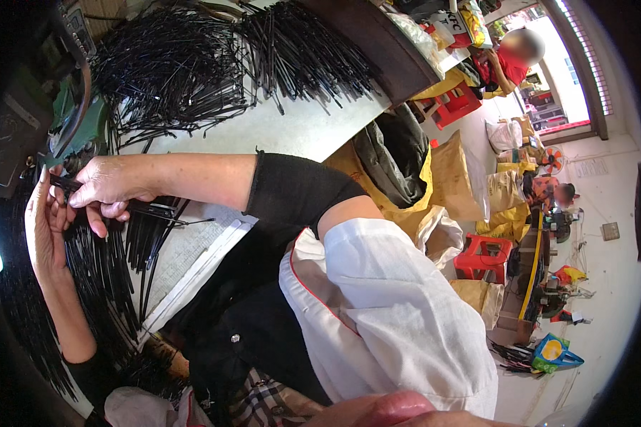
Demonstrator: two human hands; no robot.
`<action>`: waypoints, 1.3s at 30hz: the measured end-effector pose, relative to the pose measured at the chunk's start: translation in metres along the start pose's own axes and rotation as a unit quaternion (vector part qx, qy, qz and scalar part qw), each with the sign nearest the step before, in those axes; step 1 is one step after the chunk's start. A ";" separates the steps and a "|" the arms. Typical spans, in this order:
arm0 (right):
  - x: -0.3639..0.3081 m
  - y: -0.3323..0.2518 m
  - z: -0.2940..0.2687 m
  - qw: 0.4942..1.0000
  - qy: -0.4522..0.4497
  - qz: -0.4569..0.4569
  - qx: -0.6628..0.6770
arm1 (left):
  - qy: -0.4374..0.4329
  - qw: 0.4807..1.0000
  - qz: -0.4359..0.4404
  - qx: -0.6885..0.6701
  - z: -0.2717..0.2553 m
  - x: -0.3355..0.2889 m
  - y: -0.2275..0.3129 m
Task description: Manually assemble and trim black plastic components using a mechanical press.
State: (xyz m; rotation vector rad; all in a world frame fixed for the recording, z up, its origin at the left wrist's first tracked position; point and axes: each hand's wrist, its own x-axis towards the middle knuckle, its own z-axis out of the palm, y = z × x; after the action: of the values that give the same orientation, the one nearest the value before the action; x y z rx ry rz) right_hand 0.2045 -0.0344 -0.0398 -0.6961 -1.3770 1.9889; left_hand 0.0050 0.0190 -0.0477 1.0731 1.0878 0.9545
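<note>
My right hand (107,188) reaches across to the left and pinches a thin black strip (146,208) that lies flat toward the right. My left hand (41,228) stands upright beside it, fingers raised, its fingertips on the same strip's left end near a green machine (85,128). Below both hands hangs a thick bundle of long black strips (110,270). My right arm wears a black sleeve under a white apron (384,306).
Big heaps of black strips (214,57) lie on the pale worktable (292,128). To the right are yellow sacks (452,178), red plastic stools (483,257) and two other people far off near a bright doorway.
</note>
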 end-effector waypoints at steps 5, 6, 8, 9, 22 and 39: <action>0.005 0.001 -0.003 1.000 -0.007 0.001 0.000 | -0.011 1.000 0.002 -0.017 -0.008 0.005 -0.006; 0.010 0.002 -0.004 1.000 -0.018 -0.001 0.005 | -0.001 1.000 0.002 -0.013 -0.009 0.004 -0.007; 0.010 -0.001 -0.001 1.000 -0.026 0.003 0.014 | 0.016 1.000 -0.004 -0.024 -0.004 -0.002 -0.001; 0.006 -0.005 0.001 1.000 -0.003 0.015 -0.001 | -0.044 0.998 -0.018 -0.035 -0.010 0.003 -0.001; -0.044 -0.026 0.007 0.989 0.055 0.055 -0.127 | -0.052 0.998 0.014 -0.034 0.025 -0.024 0.018; -0.211 -0.087 -0.137 0.397 0.521 0.157 -0.739 | -0.051 0.999 0.009 -0.010 0.024 -0.022 0.015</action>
State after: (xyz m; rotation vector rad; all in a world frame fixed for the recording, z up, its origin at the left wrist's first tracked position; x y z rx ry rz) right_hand 0.4612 -0.0809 0.0146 -2.4071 -1.6767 -0.5232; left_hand 0.0224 -0.0030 -0.0257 1.1065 0.9840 0.9129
